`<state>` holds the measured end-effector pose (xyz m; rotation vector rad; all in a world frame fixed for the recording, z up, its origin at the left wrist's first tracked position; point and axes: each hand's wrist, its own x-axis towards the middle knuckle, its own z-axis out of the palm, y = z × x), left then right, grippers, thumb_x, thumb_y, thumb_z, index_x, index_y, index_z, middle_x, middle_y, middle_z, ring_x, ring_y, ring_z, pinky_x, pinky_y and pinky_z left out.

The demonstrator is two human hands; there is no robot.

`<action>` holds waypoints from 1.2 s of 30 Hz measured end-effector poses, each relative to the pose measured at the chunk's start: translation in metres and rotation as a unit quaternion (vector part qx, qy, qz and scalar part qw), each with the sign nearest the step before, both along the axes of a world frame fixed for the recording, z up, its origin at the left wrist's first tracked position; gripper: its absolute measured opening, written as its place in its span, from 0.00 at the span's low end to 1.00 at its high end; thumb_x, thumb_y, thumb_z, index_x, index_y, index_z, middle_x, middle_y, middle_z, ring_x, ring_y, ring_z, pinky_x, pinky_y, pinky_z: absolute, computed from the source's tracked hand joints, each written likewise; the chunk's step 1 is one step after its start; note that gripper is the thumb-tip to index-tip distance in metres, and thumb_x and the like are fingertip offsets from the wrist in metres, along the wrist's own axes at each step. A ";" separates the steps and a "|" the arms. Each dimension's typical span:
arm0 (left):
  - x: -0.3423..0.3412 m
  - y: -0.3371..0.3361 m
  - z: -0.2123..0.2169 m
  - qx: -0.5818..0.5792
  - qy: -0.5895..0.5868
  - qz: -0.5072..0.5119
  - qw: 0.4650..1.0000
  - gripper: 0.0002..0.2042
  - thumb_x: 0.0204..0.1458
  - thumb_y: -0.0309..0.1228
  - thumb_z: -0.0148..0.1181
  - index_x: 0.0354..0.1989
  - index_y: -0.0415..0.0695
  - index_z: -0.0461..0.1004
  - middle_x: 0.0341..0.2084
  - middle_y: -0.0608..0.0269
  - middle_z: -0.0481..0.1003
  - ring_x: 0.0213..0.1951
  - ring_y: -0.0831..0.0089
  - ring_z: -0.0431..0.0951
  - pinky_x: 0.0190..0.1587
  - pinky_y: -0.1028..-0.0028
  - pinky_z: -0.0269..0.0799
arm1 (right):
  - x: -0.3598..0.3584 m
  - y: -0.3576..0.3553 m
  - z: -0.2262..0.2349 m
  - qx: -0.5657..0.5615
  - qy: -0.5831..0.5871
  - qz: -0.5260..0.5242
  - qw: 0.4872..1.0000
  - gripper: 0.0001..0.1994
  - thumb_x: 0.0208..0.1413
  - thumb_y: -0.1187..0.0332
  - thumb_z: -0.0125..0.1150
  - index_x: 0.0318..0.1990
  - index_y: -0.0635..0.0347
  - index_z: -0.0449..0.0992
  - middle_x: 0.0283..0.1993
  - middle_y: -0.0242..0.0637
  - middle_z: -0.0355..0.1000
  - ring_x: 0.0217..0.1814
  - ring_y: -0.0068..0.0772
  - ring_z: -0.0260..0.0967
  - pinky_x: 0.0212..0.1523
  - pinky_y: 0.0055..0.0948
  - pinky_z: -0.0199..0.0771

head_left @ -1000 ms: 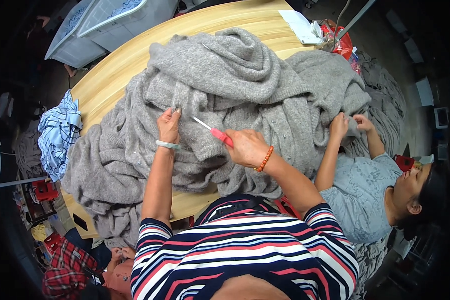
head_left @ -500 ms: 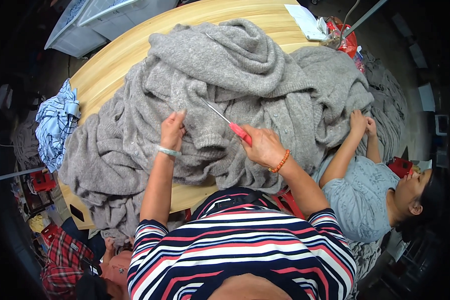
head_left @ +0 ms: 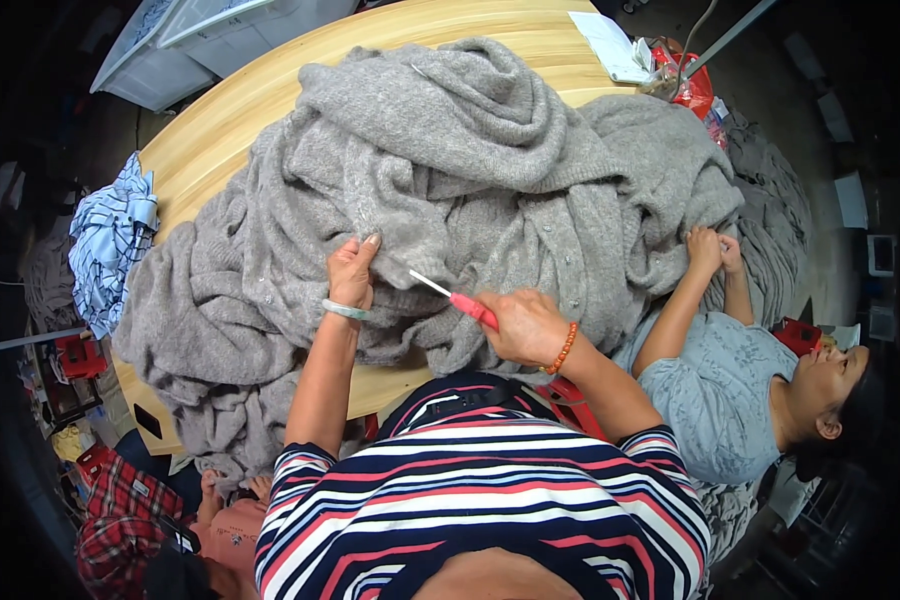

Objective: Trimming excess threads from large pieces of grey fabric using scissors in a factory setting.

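So, red-handled tool [head_left: 474,309] over gray knitwear [head_left: 440,130].

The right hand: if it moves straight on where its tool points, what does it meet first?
Likely the grey knit fabric just ahead of the pink-handled tool, then perhaps the left hand; depth is unclear.

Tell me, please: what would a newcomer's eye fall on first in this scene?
First comes the big heap of grey knitwear in the middle, covering much of the wooden table. At its near side, the right hand holds a tool with a pink handle, and the left hand is close by. Blue cloth with dark lines stands out at the table's left edge.
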<state>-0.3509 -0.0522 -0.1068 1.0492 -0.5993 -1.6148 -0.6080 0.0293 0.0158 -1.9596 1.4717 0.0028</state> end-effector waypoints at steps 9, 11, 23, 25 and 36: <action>0.012 0.006 -0.012 -0.002 0.046 0.022 0.999 0.08 0.61 0.27 0.57 0.46 0.38 0.75 0.42 0.62 0.79 0.43 0.76 0.78 0.48 0.77 0.72 | -0.005 0.007 0.000 -0.029 -0.035 -0.040 0.998 0.11 0.54 0.66 0.57 0.44 0.56 0.75 0.29 0.52 0.76 0.35 0.58 0.75 0.38 0.53 0.73; 0.006 0.013 0.006 0.021 0.071 0.037 0.997 0.08 0.60 0.27 0.58 0.45 0.39 0.75 0.42 0.63 0.79 0.42 0.77 0.78 0.47 0.78 0.72 | -0.008 0.007 0.000 -0.034 -0.040 -0.050 0.997 0.11 0.54 0.66 0.57 0.44 0.55 0.74 0.30 0.53 0.76 0.35 0.58 0.75 0.38 0.53 0.73; -0.008 0.020 0.007 -0.006 -0.012 0.022 1.000 0.01 0.58 0.24 0.60 0.36 0.42 0.76 0.31 0.71 0.76 0.29 0.87 0.70 0.31 0.84 0.65 | -0.001 0.010 0.009 -0.025 -0.012 -0.019 0.999 0.12 0.54 0.65 0.57 0.45 0.55 0.75 0.29 0.52 0.76 0.35 0.58 0.76 0.38 0.52 0.74; -0.010 0.020 0.008 -0.012 -0.014 0.033 0.999 0.01 0.58 0.24 0.59 0.37 0.41 0.76 0.30 0.72 0.76 0.29 0.87 0.70 0.31 0.83 0.64 | 0.000 0.007 0.012 -0.023 -0.017 -0.031 0.999 0.12 0.54 0.65 0.57 0.45 0.56 0.75 0.29 0.52 0.76 0.35 0.58 0.76 0.38 0.52 0.74; -0.009 0.020 0.002 -0.079 -0.051 0.012 0.995 0.07 0.59 0.23 0.57 0.43 0.38 0.77 0.38 0.65 0.79 0.36 0.81 0.76 0.40 0.80 0.72 | -0.002 0.010 0.008 0.001 0.020 0.017 1.000 0.11 0.55 0.64 0.56 0.44 0.56 0.75 0.31 0.52 0.76 0.38 0.57 0.75 0.41 0.51 0.74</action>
